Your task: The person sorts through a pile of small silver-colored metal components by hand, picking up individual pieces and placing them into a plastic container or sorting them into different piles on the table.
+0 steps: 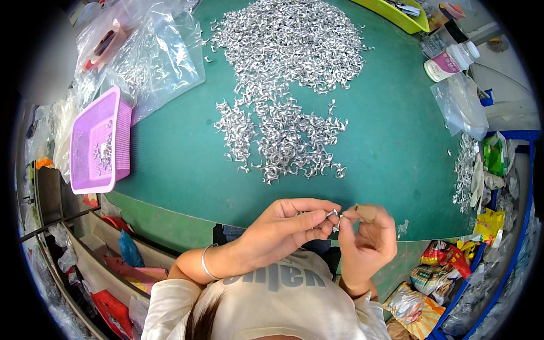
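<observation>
My left hand (289,226) and my right hand (368,238) meet at the near table (181,164) edge, and the fingertips of both pinch one small metal clip (334,216) between them. The clip is just above my chest, and the big pile of clips (283,136) lies on the green table in front of me.

The table mat (391,141) was a deep, even green, and every other colour is placed against it. On its middle lay a shining silver heap of small metal clips (283,73). At the mat's left edge stood a bright purple basket (99,141) with a fine perforated grid pattern. Beyond the mat's far right corner sat a lime-yellow tray (396,16) and a white bottle (450,61) with a pink label. Off the mat's near right corner lay wrappers (447,277) in yellow, red and orange. At the mat's near edge, the left hand (283,229) wore a thin silver bangle (205,262).
</observation>
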Motion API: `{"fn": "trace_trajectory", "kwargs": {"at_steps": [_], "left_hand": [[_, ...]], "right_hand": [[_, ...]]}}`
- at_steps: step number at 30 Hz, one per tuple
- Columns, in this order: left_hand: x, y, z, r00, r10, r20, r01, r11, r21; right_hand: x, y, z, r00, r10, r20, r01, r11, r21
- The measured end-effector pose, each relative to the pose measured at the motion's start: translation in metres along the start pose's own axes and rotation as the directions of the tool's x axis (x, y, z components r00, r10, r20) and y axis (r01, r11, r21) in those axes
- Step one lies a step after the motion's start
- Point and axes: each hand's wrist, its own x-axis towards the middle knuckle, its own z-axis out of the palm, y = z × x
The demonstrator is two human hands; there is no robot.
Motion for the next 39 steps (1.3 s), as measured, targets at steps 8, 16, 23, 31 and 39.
{"fn": "trace_trajectory", "kwargs": {"at_steps": [8,16,23,31,39], "left_hand": [[0.002,-0.006,0.001,0.998,0.063,0.025,-0.063,0.998,-0.015],[0.003,-0.002,-0.002,0.996,0.074,0.042,-0.071,0.995,-0.075],[0.001,-0.003,-0.001,0.998,0.049,0.039,-0.045,0.995,-0.089],[0.001,-0.005,-0.005,0.993,0.055,0.101,-0.045,0.994,-0.099],[-0.002,-0.004,0.003,0.990,0.112,0.091,-0.111,0.994,-0.010]], "right_hand": [[0.000,0.000,0.007,0.995,-0.069,-0.068,0.062,0.993,-0.103],[-0.001,-0.003,0.000,0.985,0.138,0.105,-0.161,0.949,0.270],[-0.003,0.002,-0.004,0.980,0.160,0.118,-0.191,0.919,0.344],[-0.006,0.000,-0.001,0.996,0.081,0.047,-0.090,0.963,0.253],[-0.003,0.001,0.003,0.996,-0.092,-0.024,0.094,0.989,0.118]]}}
